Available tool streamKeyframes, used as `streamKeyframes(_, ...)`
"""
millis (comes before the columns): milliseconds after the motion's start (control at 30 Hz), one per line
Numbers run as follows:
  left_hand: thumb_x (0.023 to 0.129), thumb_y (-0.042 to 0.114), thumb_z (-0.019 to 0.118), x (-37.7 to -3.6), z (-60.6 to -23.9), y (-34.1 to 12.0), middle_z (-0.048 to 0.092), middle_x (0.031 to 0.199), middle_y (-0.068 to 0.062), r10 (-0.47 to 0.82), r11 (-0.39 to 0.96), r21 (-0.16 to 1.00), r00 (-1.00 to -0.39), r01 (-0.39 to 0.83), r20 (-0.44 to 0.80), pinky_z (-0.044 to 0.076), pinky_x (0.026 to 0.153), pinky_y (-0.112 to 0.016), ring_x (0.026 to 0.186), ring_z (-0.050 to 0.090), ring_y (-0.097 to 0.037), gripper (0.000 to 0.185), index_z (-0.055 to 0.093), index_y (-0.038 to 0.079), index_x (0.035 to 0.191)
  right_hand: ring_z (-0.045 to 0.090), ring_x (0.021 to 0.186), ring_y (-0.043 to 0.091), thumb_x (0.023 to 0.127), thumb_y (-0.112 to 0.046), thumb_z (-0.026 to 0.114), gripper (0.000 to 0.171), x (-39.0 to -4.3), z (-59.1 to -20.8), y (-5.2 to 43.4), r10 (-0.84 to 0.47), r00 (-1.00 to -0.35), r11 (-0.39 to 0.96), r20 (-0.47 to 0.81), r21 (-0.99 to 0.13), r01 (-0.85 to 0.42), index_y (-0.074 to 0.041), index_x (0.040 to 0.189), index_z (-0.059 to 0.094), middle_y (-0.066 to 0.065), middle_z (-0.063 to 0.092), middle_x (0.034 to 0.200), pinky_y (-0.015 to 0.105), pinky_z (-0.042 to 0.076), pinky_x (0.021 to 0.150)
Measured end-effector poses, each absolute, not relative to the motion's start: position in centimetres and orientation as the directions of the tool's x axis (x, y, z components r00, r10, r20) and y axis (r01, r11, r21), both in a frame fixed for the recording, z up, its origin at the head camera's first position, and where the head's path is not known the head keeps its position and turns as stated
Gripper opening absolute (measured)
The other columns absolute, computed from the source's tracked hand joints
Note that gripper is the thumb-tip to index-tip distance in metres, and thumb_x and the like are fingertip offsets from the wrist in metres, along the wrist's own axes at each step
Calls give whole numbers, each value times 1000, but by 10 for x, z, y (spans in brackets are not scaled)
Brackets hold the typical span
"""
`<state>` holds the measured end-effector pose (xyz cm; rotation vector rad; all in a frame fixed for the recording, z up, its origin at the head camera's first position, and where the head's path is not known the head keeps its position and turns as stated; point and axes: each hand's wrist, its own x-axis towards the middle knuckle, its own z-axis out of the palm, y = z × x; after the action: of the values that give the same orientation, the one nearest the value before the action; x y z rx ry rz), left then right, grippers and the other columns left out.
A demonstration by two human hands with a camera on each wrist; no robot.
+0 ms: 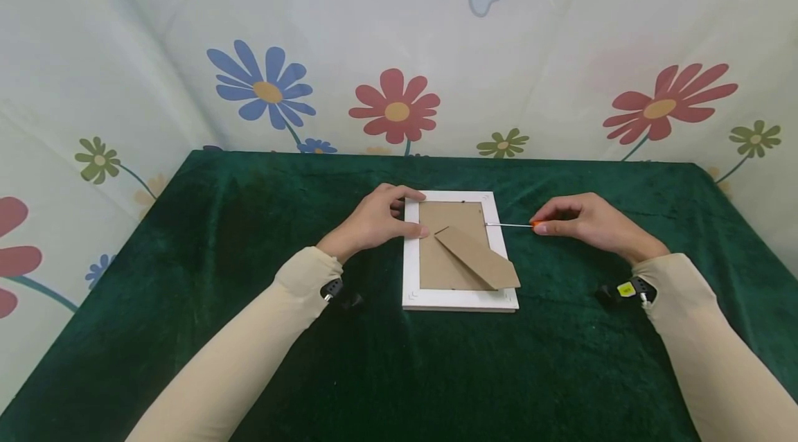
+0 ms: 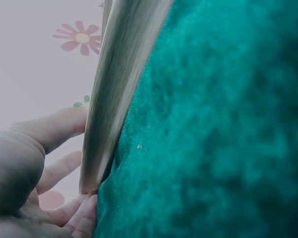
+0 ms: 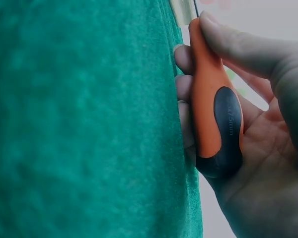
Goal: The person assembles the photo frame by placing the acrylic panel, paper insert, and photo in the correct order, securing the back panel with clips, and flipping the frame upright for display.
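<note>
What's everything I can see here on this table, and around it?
White picture frame with brown cardboard back: one, face down, table centre.
Brown cardboard stand flap: one, on the frame's back, angled lower right.
Orange-and-black-handled screwdriver: one, thin metal shaft reaching the frame's right edge.
Dark green velvet cloth: one, covering the table.
Flower-printed pale fabric: backdrop behind and beside.
Left hand: holds the frame's upper left edge.
Right hand: grips the screwdriver.
</note>
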<state>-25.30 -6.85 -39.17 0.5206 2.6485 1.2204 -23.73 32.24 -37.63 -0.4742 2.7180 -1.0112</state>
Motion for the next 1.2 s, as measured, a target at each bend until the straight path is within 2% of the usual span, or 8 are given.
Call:
streamKeyframes(67, 89, 34, 88, -253, -392, -68, 51, 140, -10, 385, 603, 762, -923, 238, -17, 57, 99, -48, 127, 55, -30, 63, 63, 21, 145, 63, 108, 29, 102, -33, 74, 28, -237, -376, 322, -364, -928, 714, -77, -663, -225, -12, 119, 78, 7, 74, 119, 54, 50, 99)
streamKeyframes(300, 88, 35, 89, -254, -392, -68, 51, 140, -11, 384, 602, 762, -923, 238, -16, 58, 98, -48, 127, 55, -31, 64, 63, 20, 145, 63, 105, 28, 101, -34, 76, 29, -238, -374, 322, -362, -928, 721, -84, -656, -222, -12, 119, 80, 6, 75, 118, 42, 51, 91)
streamKeyframes(1200, 87, 33, 89, -252, -389, -67, 51, 141, -12, 387, 601, 763, -922, 238, -16, 57, 99, -49, 129, 55, -32, 66, 63, 19, 146, 62, 100, 29, 100, -25, 77, 20, -238, -369, 320, -401, -914, 728, -62, -627, -277, -11, 115, 81, 6, 76, 112, 42, 50, 83)
